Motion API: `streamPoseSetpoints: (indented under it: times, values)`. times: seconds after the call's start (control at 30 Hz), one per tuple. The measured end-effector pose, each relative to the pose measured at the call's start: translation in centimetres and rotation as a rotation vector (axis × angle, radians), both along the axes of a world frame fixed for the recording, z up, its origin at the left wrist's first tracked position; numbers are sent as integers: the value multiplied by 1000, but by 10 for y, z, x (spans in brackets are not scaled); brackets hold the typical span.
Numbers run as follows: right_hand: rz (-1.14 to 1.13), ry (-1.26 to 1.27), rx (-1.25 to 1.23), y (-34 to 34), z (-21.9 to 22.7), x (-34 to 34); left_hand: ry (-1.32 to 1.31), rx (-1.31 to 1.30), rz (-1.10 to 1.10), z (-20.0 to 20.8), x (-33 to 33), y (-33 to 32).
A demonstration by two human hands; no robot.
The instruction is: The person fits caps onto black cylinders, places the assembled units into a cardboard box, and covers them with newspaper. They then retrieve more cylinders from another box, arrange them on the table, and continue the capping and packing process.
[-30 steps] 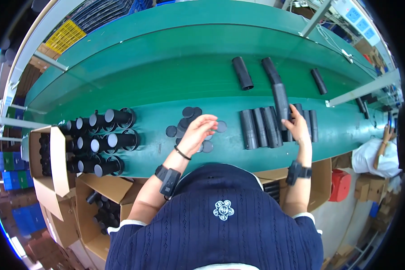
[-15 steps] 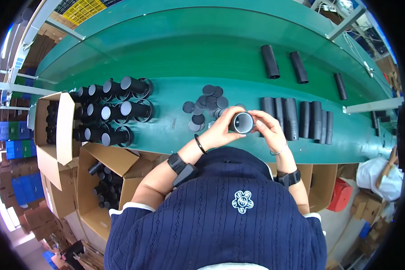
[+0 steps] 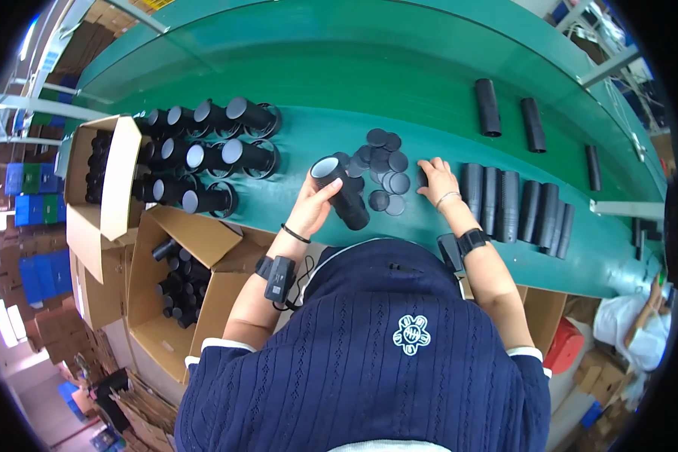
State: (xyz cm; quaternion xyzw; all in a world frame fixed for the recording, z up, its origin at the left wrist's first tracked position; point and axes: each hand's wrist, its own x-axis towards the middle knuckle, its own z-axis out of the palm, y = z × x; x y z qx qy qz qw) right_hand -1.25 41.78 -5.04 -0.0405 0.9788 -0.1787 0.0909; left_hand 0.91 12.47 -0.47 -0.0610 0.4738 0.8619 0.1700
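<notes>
Left grip [image 3: 310, 206] partly hides the black tube [image 3: 347, 201] it clasps.

A black tube [image 3: 348, 202] tilts, pale-lined mouth up, beside loose dark discs [image 3: 397, 162].

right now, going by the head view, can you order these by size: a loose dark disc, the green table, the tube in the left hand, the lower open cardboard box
Largest to smallest, as they look:
1. Green table
2. Lower open cardboard box
3. Tube in the left hand
4. Loose dark disc
</notes>
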Motion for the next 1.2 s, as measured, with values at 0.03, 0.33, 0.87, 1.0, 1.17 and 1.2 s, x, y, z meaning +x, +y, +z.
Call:
streamPoseSetpoints:
  times: [0.03, 0.33, 0.87, 1.0, 1.17, 1.2]
  values:
    - [8, -3, -2, 1, -7, -3, -3, -2, 8, 2, 0, 0]
    - [-45, -645, -2099, 0, 37, 6, 27, -160, -231, 8, 5, 15]
    - [-55, -800, -2309, -15, 42, 27, 3, -107, -222, -15, 13, 13]
    - [6, -963, -2320, -11, 36, 27, 25, -46, -274, 0, 10, 10]
    - [-76, -806, -2173, -23, 63, 33, -42, 29, -276, -4, 8, 7]
    - [-75, -717, -2001, -21, 65, 36, -92, 62, -232, -10, 8, 7]
